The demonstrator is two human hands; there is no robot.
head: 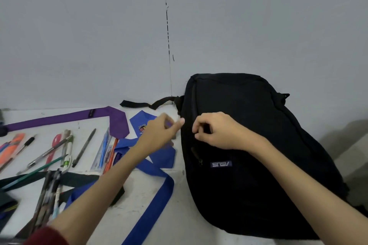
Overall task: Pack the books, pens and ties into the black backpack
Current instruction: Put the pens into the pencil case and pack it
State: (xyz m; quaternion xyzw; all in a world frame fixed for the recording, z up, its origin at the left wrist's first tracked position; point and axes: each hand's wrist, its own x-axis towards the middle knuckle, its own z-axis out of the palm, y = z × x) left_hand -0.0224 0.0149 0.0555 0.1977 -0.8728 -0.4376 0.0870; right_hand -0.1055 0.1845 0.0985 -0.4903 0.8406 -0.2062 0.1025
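Fingers [199, 127] of the right hand [217, 133] curl in a pinch at the black backpack [258, 155]; what they hold is hidden.
Left hand [159, 135], loosely curled, touches its side; backpack lies at the table's [139, 195] right edge, pens [83, 149] and ties [117, 123] toward the left edge.

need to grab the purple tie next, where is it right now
In the head view, the purple tie lies flat on the white table at the far left, along the wall, above the row of pens and left of the blue tie.
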